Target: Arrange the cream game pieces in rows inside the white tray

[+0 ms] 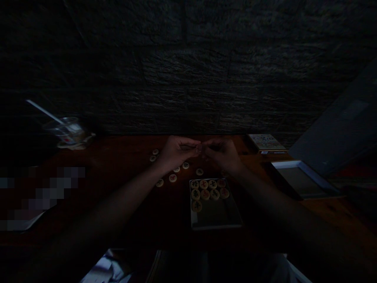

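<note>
The scene is very dark. My left hand (pixel 176 152) and my right hand (pixel 221 154) meet above a dark wooden table (pixel 123 165), fingers pinched together around a small round game piece (pixel 199 148) held between them. Below the hands, a shallow grey tray (pixel 218 215) holds several pale round pieces (pixel 207 190) with red or black characters, laid in rows at its far end. More loose pieces (pixel 172 178) lie on the table under and left of my left hand.
A clear cup with a straw (pixel 68 133) stands at the far left. A printed box lid (pixel 266 142) and an open box tray (pixel 303 180) lie at the right. A dark textured wall rises behind the table.
</note>
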Available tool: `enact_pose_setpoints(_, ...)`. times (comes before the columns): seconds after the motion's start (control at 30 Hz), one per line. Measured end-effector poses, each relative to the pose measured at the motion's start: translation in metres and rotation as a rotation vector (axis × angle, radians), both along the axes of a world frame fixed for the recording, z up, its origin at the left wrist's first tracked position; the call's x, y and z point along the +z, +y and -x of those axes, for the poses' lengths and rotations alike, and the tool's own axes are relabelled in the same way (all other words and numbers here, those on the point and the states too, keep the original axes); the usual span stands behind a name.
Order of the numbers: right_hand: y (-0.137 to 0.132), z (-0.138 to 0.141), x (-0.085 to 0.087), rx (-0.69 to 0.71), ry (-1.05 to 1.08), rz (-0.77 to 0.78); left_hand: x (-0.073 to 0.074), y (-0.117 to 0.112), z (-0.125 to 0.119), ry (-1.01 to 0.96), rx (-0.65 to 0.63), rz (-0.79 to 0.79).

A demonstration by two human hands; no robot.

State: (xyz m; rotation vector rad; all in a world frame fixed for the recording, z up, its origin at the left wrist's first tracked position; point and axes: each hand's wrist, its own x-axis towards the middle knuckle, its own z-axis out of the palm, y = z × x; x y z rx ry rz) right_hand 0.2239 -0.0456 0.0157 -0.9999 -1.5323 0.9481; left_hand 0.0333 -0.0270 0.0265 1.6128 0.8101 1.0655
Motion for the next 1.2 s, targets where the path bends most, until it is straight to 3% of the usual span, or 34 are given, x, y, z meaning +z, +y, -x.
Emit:
enact_pose_setpoints(0.13, 0.001, 0.0, -0.003, -0.026, -0.032, 0.031, -0.011, -0.003, -0.003, -0.016, 0.01, -0.023)
enact_pose_setpoints(0.3, -0.002, 0.003, -0.002, 0.092, 0.072, 0.088, -0.014, -0.006, 0.0, -0.117, 0.082, 0.059)
enact_pose_setpoints(0.47, -0.005, 0.006, -0.001, 0.124, 0.126, 0.117, -0.018, -0.006, 0.002, -0.196, 0.09, 0.128)
enact_pose_setpoints(0.97, -0.006, 0.007, -0.003, 0.051, 0.075, 0.113, -0.016, -0.014, 0.001, -0.094, 0.013, 0.043)
enact_pose_setpoints(1.2, -0.004, 0.005, -0.003, 0.085, 0.113, 0.097, -0.022, -0.01, -0.002, -0.235, 0.07, 0.167)
